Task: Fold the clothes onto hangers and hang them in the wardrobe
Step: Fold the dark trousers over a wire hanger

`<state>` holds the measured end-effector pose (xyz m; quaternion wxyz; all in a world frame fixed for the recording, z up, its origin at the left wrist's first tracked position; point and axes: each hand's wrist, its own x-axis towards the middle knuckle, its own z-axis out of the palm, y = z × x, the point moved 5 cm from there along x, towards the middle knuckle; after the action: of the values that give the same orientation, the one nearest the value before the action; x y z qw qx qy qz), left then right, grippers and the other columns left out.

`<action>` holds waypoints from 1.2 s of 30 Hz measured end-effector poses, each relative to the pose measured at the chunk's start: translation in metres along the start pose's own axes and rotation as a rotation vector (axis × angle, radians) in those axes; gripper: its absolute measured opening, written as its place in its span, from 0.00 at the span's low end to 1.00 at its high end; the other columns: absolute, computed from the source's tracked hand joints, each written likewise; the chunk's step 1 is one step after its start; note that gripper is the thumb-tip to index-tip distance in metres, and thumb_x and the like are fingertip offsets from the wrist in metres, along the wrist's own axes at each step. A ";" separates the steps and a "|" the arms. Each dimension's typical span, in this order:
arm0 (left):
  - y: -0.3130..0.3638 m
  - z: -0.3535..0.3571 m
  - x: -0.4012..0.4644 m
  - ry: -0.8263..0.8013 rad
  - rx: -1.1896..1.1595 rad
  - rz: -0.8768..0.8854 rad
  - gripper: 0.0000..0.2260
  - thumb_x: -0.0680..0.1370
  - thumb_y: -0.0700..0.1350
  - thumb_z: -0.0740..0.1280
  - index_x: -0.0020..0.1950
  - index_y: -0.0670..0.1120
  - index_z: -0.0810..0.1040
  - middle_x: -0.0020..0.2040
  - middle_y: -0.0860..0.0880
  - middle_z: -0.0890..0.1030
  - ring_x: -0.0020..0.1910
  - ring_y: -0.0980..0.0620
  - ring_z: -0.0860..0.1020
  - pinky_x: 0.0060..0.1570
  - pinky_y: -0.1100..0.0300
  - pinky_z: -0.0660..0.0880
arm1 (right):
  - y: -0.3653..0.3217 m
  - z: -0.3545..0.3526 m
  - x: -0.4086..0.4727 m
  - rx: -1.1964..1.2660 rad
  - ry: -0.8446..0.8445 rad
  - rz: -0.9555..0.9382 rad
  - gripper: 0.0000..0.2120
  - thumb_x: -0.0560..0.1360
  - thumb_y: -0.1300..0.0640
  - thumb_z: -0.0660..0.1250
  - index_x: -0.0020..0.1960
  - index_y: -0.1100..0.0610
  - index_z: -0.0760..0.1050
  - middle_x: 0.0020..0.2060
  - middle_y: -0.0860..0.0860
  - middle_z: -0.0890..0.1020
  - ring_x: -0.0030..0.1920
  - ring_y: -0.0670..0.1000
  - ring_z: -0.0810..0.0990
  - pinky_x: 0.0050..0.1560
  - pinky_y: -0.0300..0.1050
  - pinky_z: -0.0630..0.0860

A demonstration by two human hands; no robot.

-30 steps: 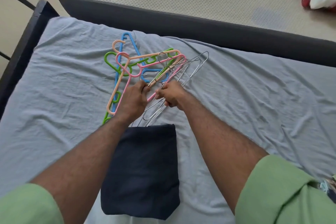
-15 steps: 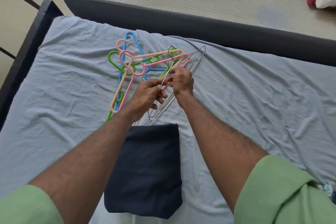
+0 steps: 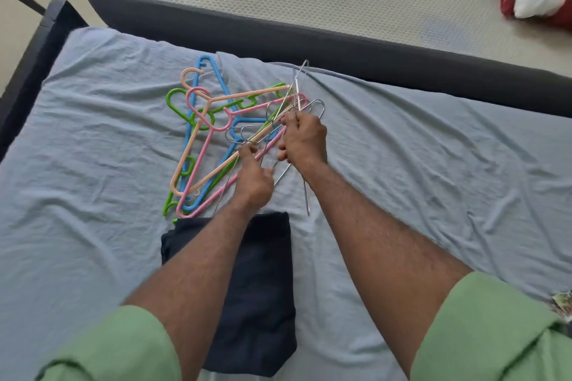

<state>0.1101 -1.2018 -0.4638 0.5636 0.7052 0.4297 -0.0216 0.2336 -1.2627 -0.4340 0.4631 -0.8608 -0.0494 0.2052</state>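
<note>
Both hands have shifted since 0.5 s ago: the right hand (image 3: 305,141) has lifted a wire hanger (image 3: 299,88) up on end, fingers curled round its wire, while the left hand (image 3: 255,178) pinches the other wire hangers (image 3: 244,136) low against the sheet (image 3: 433,148). Their hooks look interlocked, so a hard pull could drag the whole tangle up, or snag the plastic hangers (image 3: 198,133) just beside. A folded dark garment (image 3: 263,303) lies nearer the person, under the left forearm, not yet on any hanger.
</note>
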 end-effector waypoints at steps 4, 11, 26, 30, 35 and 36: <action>-0.013 -0.018 0.007 0.090 0.140 0.057 0.09 0.85 0.42 0.60 0.56 0.45 0.80 0.46 0.47 0.79 0.45 0.47 0.77 0.39 0.59 0.69 | 0.002 -0.030 0.011 -0.103 0.159 -0.031 0.18 0.85 0.50 0.58 0.47 0.59 0.81 0.39 0.55 0.83 0.41 0.56 0.81 0.40 0.47 0.74; -0.053 -0.085 0.023 0.086 0.257 -0.067 0.08 0.84 0.38 0.61 0.59 0.40 0.78 0.43 0.42 0.78 0.37 0.46 0.75 0.33 0.63 0.73 | 0.005 -0.076 0.031 -0.102 0.294 -0.035 0.17 0.84 0.53 0.59 0.49 0.60 0.83 0.45 0.57 0.86 0.45 0.55 0.81 0.47 0.48 0.73; -0.057 -0.093 -0.085 0.346 0.389 0.004 0.14 0.78 0.52 0.71 0.58 0.46 0.76 0.57 0.46 0.75 0.60 0.43 0.74 0.60 0.41 0.73 | 0.031 0.011 -0.176 0.035 0.164 -0.204 0.19 0.81 0.48 0.55 0.44 0.58 0.79 0.32 0.51 0.81 0.33 0.54 0.76 0.37 0.50 0.70; -0.117 -0.122 -0.129 0.421 0.320 -0.441 0.31 0.73 0.60 0.73 0.68 0.46 0.69 0.68 0.43 0.71 0.70 0.40 0.69 0.65 0.38 0.66 | 0.051 0.013 -0.216 0.038 0.083 -0.173 0.15 0.82 0.50 0.58 0.48 0.56 0.80 0.30 0.43 0.77 0.30 0.47 0.73 0.35 0.44 0.69; -0.170 -0.116 -0.163 0.250 0.071 -0.537 0.40 0.58 0.73 0.74 0.57 0.47 0.74 0.58 0.49 0.78 0.55 0.45 0.80 0.59 0.44 0.78 | 0.081 0.018 -0.240 0.039 -0.065 -0.140 0.10 0.84 0.51 0.59 0.49 0.53 0.77 0.28 0.45 0.75 0.28 0.51 0.74 0.33 0.55 0.75; -0.172 -0.113 -0.166 0.234 0.064 -0.528 0.41 0.57 0.73 0.75 0.58 0.47 0.75 0.59 0.49 0.77 0.55 0.46 0.80 0.59 0.45 0.78 | 0.085 0.019 -0.246 0.037 -0.098 -0.135 0.10 0.84 0.51 0.59 0.49 0.51 0.76 0.28 0.44 0.75 0.28 0.50 0.74 0.33 0.56 0.75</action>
<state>-0.1547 -1.2069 -0.4709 0.4622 0.5840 0.6598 -0.0997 -0.0067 -1.3636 -0.4368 0.4886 -0.8359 -0.1259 0.2162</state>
